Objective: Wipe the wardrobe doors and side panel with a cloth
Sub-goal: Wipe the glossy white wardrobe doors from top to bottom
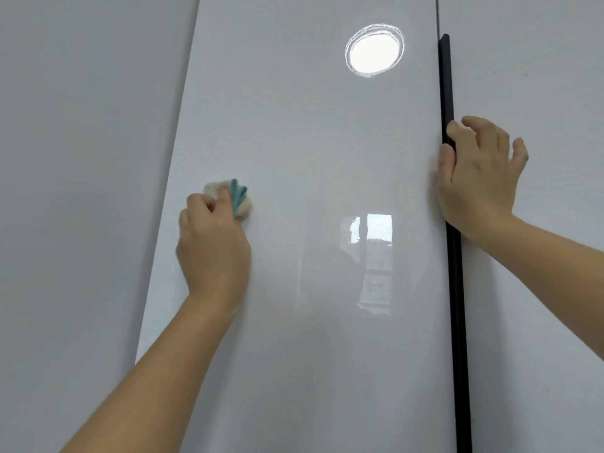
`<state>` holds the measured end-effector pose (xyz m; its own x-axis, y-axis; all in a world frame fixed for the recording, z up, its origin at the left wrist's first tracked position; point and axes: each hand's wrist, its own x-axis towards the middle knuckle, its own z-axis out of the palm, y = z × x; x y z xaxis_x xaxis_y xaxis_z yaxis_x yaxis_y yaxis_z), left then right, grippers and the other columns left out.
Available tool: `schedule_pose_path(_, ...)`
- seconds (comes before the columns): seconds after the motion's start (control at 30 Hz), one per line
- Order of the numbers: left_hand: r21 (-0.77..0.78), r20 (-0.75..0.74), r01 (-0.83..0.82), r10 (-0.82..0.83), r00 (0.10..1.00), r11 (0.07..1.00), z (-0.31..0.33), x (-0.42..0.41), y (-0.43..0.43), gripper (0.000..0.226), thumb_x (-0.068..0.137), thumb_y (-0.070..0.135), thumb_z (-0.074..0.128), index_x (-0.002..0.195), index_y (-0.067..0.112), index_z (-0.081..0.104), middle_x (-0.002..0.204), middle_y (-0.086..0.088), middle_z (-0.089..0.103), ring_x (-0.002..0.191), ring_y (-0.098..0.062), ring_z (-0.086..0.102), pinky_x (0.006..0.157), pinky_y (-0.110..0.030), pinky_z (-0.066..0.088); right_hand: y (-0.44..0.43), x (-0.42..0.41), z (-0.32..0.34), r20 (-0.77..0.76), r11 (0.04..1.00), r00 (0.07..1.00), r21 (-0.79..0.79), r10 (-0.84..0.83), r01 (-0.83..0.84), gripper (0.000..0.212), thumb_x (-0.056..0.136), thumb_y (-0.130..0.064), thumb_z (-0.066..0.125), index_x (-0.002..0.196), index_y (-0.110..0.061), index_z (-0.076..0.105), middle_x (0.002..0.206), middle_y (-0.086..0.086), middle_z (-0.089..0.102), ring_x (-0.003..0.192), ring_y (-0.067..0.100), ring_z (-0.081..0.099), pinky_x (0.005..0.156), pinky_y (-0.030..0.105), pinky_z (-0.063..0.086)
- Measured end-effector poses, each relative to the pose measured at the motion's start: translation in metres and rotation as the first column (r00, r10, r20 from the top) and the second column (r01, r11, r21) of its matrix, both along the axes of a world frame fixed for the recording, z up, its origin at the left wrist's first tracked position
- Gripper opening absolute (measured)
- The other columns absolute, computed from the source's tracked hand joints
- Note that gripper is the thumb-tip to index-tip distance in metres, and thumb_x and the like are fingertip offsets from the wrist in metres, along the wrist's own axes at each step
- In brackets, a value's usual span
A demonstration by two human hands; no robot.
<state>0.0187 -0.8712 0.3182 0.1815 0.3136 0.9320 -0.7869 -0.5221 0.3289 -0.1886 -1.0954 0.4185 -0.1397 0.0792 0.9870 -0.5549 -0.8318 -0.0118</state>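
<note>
The fingers (200, 204) of the left hand (212, 246) are curled tight round a bunched cloth (244, 209), cream with a teal edge. They press it flat against the glossy door (310, 152), close to the door's left edge and about halfway up what shows. On the right hand (480, 181) the thumb lies on the door side of the black handle (453, 273) and the forefinger hooks over it, so the hand grips the strip and steadies the door. Its other fingers are loosely bent over the next door (542, 289).

The job looks to be in the middle of this one door. The gloss shows a lamp reflection (374, 49) and a window reflection (372, 230), but no streak, damp patch or dust line. So I cannot tell which parts the cloth has covered and which it has not. With the cloth at the left edge, the wide stretch towards the handle, and the areas above and below, may need passes yet.

Nothing shows whether the next door has been wiped. The grey panel (81, 158) to the left could be the wardrobe's side or a wall; I cannot tell which, nor whether it has been wiped.
</note>
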Motion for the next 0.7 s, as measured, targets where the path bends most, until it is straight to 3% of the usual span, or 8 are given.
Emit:
schedule_pose_path(0.17, 0.111, 0.279, 0.012, -0.043, 0.959, 0.994, -0.006, -0.059, -0.064, 0.041, 0.077, -0.004, 0.060, 0.115, 0.008, 0.067, 0.089, -0.012, 0.058, 0.071, -0.028, 0.053, 0.045, -0.028, 0.036, 0.000, -0.001, 0.001, -0.004, 1.000, 1.000, -0.009, -0.011, 0.011, 0.039, 0.099, -0.023, 0.031, 0.134, -0.015, 0.048, 0.141, 0.006, 0.042, 0.133, 0.027, 0.034, 0.114, 0.052, 0.011)
schedule_pose_path(0.3, 0.186, 0.396, -0.045, -0.033, 0.918, 0.982, -0.014, -0.110, -0.107, 0.042, 0.079, 0.000, 0.042, 0.106, 0.012, 0.072, 0.085, -0.006, 0.062, 0.065, -0.022, 0.052, 0.049, -0.027, 0.028, -0.001, 0.000, 0.001, -0.016, 0.999, 0.999, -0.001, -0.051, 0.051, 0.043, 0.098, -0.024, 0.030, 0.137, -0.015, 0.047, 0.141, 0.006, 0.043, 0.132, 0.026, 0.036, 0.113, 0.050, 0.014)
schedule_pose_path(0.47, 0.304, 0.503, -0.049, -0.117, 0.856, 0.951, -0.030, -0.139, -0.135, 0.046, 0.078, -0.007, 0.039, 0.107, 0.008, 0.070, 0.081, -0.006, 0.060, 0.064, -0.021, 0.048, 0.056, -0.027, 0.024, 0.000, -0.001, 0.001, -0.010, 0.993, 0.993, 0.015, -0.116, 0.116, 0.043, 0.099, -0.025, 0.029, 0.138, -0.017, 0.046, 0.140, 0.005, 0.044, 0.132, 0.025, 0.036, 0.112, 0.049, 0.017)
schedule_pose_path(0.6, 0.367, 0.585, -0.077, -0.166, 0.793, 0.927, -0.037, -0.134, -0.125, 0.057, 0.085, -0.008, 0.021, 0.101, 0.008, 0.073, 0.077, -0.005, 0.060, 0.061, -0.020, 0.046, 0.067, -0.029, 0.004, 0.001, -0.005, 0.001, -0.046, 0.985, 0.984, 0.011, -0.170, 0.170, 0.042, 0.100, -0.027, 0.033, 0.138, -0.015, 0.044, 0.142, 0.007, 0.042, 0.134, 0.027, 0.034, 0.112, 0.052, 0.016)
schedule_pose_path(0.63, 0.384, 0.621, -0.092, -0.183, 0.763, 0.919, -0.041, -0.130, -0.122, 0.053, 0.087, -0.007, 0.024, 0.101, 0.007, 0.073, 0.078, -0.005, 0.061, 0.061, -0.020, 0.046, 0.066, -0.030, 0.004, 0.002, -0.006, 0.001, -0.058, 0.985, 0.983, 0.013, -0.172, 0.173, 0.042, 0.100, -0.029, 0.034, 0.139, -0.015, 0.043, 0.143, 0.007, 0.041, 0.135, 0.027, 0.033, 0.112, 0.052, 0.016)
schedule_pose_path(0.7, 0.429, 0.685, -0.133, -0.226, 0.692, 0.894, -0.049, -0.120, -0.115, 0.041, 0.089, -0.007, 0.036, 0.105, 0.006, 0.072, 0.080, -0.006, 0.062, 0.064, -0.022, 0.048, 0.061, -0.031, 0.019, 0.002, -0.007, 0.001, -0.079, 0.983, 0.981, 0.028, -0.178, 0.181, 0.043, 0.100, -0.033, 0.036, 0.140, -0.015, 0.042, 0.145, 0.007, 0.038, 0.137, 0.027, 0.030, 0.113, 0.053, 0.014)
